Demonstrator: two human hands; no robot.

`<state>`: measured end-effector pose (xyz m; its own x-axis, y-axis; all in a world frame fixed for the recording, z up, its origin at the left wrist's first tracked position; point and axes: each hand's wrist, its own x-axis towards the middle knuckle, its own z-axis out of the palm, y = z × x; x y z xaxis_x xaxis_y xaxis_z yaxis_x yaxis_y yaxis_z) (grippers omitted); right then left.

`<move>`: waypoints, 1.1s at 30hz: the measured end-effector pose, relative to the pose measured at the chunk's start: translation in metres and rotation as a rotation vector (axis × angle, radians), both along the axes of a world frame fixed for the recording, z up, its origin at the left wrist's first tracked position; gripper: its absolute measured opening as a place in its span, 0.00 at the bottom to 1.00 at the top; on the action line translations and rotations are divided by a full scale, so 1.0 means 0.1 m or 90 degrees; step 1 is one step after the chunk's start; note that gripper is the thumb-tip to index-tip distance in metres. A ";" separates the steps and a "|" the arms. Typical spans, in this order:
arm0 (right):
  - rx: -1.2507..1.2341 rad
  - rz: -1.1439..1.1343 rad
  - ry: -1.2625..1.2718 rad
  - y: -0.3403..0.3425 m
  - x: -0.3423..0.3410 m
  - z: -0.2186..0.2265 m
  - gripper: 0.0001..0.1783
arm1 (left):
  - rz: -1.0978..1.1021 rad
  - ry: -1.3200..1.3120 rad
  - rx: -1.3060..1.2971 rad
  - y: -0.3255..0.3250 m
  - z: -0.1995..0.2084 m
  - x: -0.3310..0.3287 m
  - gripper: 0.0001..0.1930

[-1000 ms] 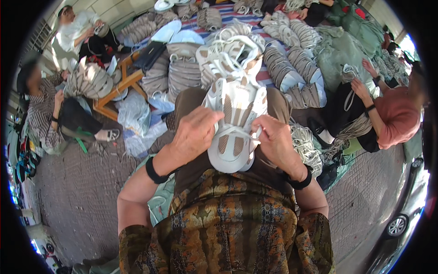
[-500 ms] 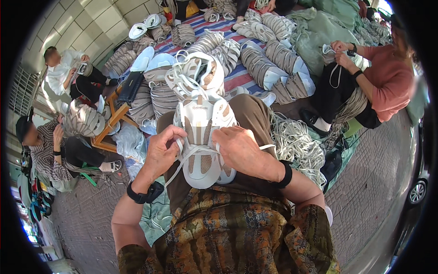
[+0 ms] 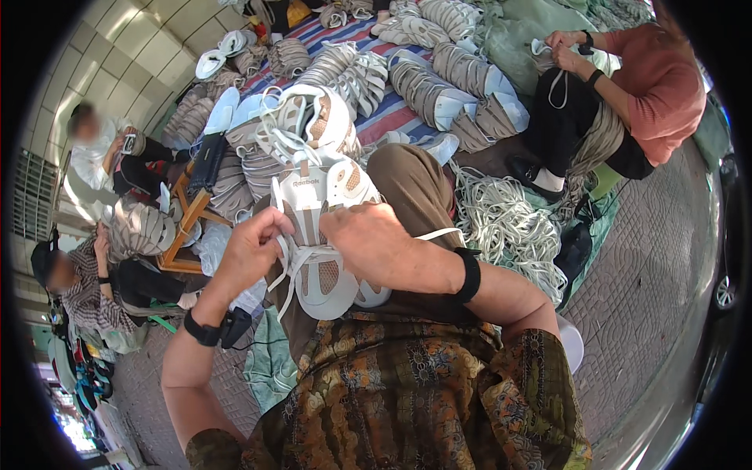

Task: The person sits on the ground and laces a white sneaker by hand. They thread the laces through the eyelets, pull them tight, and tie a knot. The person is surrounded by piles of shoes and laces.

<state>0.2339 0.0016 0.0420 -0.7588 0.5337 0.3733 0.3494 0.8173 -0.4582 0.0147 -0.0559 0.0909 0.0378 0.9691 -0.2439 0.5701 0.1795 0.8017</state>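
My left hand pinches the thin white lace; what my curled right hand grips, I cannot tell. The white-and-brown mesh shoe has lace crossed low, none above.

I read on my screen one short grey word, printed across tongue of white-and-tan lace-up sneaker, just beyond gap between left fingers and right fingers.

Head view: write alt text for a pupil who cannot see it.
A person's left hand and right hand hold white laces on a white and tan shoe. Beyond lie nested beige shoes on a striped cloth; at right, a heap of tangled white cords.
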 end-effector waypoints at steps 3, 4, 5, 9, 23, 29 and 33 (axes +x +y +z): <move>-0.103 -0.011 0.045 0.03 0.05 -0.11 0.11 | -0.017 -0.042 0.082 0.07 -0.24 -0.12 0.14; -0.073 -0.038 0.046 -0.03 0.06 -0.13 0.10 | -0.037 -0.025 0.137 0.03 -0.34 -0.13 0.14; 0.067 -0.051 0.080 -0.06 0.05 -0.13 0.10 | -0.070 0.100 0.129 0.01 -0.18 0.02 0.14; 0.084 0.028 0.031 -0.02 0.15 -0.05 0.07 | -0.118 0.042 0.047 -0.01 -0.02 -0.05 0.17; 0.305 0.157 -0.116 0.24 0.11 0.30 0.16 | -0.520 0.527 0.497 0.32 0.24 -0.08 0.19; 0.160 0.331 -0.177 0.50 0.05 0.42 0.13 | -0.605 0.467 0.325 0.36 0.35 -0.08 0.19; 0.207 0.320 -0.116 0.47 0.00 0.24 0.06 | -0.641 0.522 0.332 0.31 0.33 0.03 0.14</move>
<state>0.2340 0.0489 0.0663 -0.9545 -0.0246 0.2971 -0.0650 0.9898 -0.1270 0.0177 -0.0253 0.1240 0.7867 0.5964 -0.1591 0.6074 -0.7939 0.0275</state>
